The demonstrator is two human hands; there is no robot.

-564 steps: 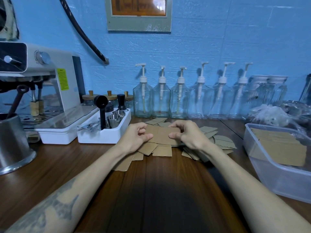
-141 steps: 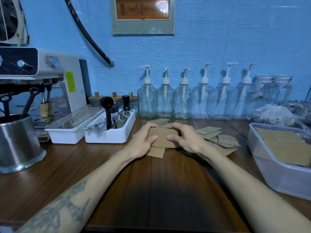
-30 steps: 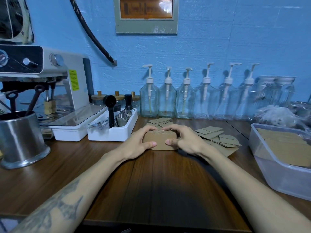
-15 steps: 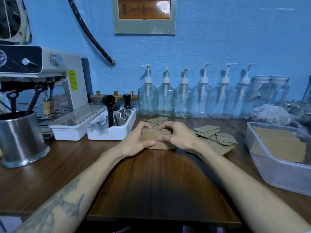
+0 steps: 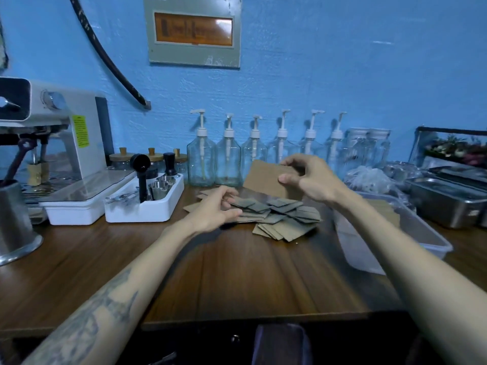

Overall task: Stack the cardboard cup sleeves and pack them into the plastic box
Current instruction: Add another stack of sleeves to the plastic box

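Observation:
My right hand (image 5: 312, 180) is shut on a stack of brown cardboard cup sleeves (image 5: 264, 177), held tilted above the table in front of the pump bottles. My left hand (image 5: 214, 209) hovers with its fingers apart at the left edge of a loose pile of flat sleeves (image 5: 286, 217) on the wooden table. It holds nothing. The clear plastic box (image 5: 432, 242) stands at the right, partly behind my right forearm, with sleeves lying flat inside it (image 5: 388, 216).
A row of glass pump bottles (image 5: 228, 159) lines the blue wall. A white tool tray (image 5: 147, 206) and an espresso machine (image 5: 66, 143) stand at the left, with a metal jug (image 5: 13, 222) at the far left. Steel containers (image 5: 445, 201) sit behind the box.
Both hands were squaring the stack on the table. Now my right hand has lifted it up and to the right, and my left hand has let go and dropped toward the loose pile.

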